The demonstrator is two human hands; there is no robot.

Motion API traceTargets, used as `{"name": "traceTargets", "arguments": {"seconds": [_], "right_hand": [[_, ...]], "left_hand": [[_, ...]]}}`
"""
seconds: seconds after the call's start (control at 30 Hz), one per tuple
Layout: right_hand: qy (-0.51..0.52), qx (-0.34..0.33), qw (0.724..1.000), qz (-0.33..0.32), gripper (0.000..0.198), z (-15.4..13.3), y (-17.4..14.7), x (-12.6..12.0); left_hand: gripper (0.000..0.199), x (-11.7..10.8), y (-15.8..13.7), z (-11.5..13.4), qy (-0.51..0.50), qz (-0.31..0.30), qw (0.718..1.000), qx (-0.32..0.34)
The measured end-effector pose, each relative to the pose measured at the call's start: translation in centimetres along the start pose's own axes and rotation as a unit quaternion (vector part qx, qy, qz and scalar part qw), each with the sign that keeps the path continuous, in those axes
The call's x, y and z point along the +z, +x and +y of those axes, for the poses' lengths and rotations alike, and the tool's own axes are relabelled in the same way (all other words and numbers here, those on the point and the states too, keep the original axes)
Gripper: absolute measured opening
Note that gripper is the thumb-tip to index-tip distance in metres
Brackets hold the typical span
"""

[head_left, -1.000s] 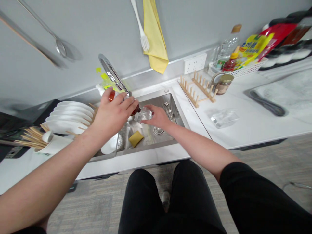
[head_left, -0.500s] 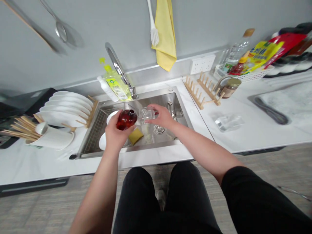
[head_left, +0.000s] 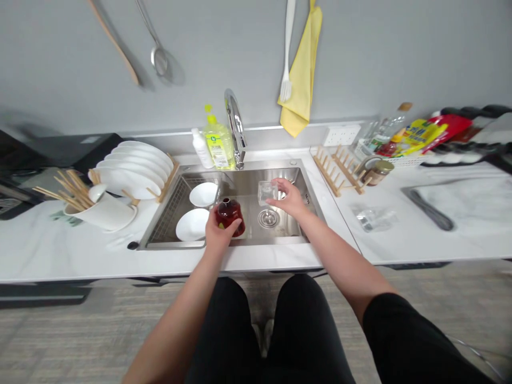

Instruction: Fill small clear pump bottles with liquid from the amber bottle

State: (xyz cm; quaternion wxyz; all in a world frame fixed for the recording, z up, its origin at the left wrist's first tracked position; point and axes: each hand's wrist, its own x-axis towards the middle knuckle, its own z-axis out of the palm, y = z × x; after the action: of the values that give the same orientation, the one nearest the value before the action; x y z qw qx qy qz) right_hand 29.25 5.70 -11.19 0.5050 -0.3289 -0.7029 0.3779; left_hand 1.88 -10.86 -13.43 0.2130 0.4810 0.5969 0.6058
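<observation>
My left hand [head_left: 219, 232] is wrapped around a rounded dark red bottle [head_left: 232, 217], its narrow open mouth facing up, over the front of the steel sink [head_left: 256, 241]. My right hand [head_left: 291, 197] pinches a small clear square cup [head_left: 264, 193] by its right side, above the basin near the drain [head_left: 268, 218]. A gap separates the bottle from the cup. Left of the bottle, two white bowls [head_left: 192, 224] sit in the wire-rack side of the sink.
The faucet [head_left: 235, 122] rises behind the sink, with a yellow-green soap bottle [head_left: 220, 144] and a white bottle [head_left: 202, 149] beside it. White plates [head_left: 132, 173] and a chopstick holder [head_left: 106, 213] stand left. On the right are a wooden rack [head_left: 340, 168], a jar [head_left: 378, 173] and clear plastic packaging [head_left: 374, 218].
The red bottle has gone from tilted towards the clear cup to upright. My hands have moved farther apart. The camera view has shifted, and the yellow sponge is now mostly hidden.
</observation>
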Motion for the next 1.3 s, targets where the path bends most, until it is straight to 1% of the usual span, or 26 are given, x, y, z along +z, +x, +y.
{"name": "traceTargets", "arguments": {"seconds": [0.1,0.2,0.27,0.37,0.5,0.57,0.67,0.77,0.87,1.0,1.17,1.3], "right_hand": [[-0.018,0.001,1.000,0.013,0.080,-1.5,-0.3,-0.9],[-0.030,0.020,0.998,0.042,0.083,-3.1,-1.9,-2.2],[-0.039,0.030,0.997,0.066,0.084,-4.0,-4.0,-3.4],[-0.077,0.043,0.991,0.099,0.079,-5.1,-8.2,-5.8],[-0.114,0.091,0.977,0.155,0.078,-6.1,-14.3,-9.5],[-0.132,0.115,0.969,0.176,0.080,-6.3,-16.7,-11.4],[-0.192,0.147,0.950,0.196,0.086,-6.1,-19.2,-13.8],[-0.254,0.170,0.925,0.225,0.094,-5.6,-20.3,-15.2],[-0.286,0.196,0.896,0.276,0.100,-4.9,-20.4,-15.5],[-0.317,0.208,0.865,0.328,0.100,-4.5,-20.2,-14.7],[-0.357,0.188,0.843,0.354,0.094,-4.6,-19.7,-13.0],[-0.373,0.196,0.833,0.360,0.101,-4.8,-19.5,-12.1]], "left_hand": [[0.083,0.0,0.1,0.3,0.011,-0.018,1.000,0.004],[0.082,0.0,0.0,0.5,0.018,-0.017,1.000,0.003],[0.082,0.1,0.0,0.7,0.025,-0.019,0.999,0.002],[0.081,0.2,0.0,0.8,0.030,-0.024,0.999,0.003],[0.080,0.4,-0.1,0.6,0.022,-0.028,0.999,0.014],[0.082,0.4,-0.1,0.4,0.024,-0.033,0.999,0.015],[0.084,0.4,-0.2,0.4,0.022,-0.037,0.999,0.015],[0.083,0.3,-0.3,0.6,0.022,-0.040,0.999,0.021],[0.083,0.2,-0.4,1.0,0.032,-0.038,0.999,0.019],[0.081,0.2,-0.4,1.2,0.041,-0.035,0.998,0.019],[0.081,0.3,-0.3,1.2,0.048,-0.033,0.998,0.015],[0.081,0.4,-0.2,1.1,0.050,-0.030,0.998,0.024]]}}
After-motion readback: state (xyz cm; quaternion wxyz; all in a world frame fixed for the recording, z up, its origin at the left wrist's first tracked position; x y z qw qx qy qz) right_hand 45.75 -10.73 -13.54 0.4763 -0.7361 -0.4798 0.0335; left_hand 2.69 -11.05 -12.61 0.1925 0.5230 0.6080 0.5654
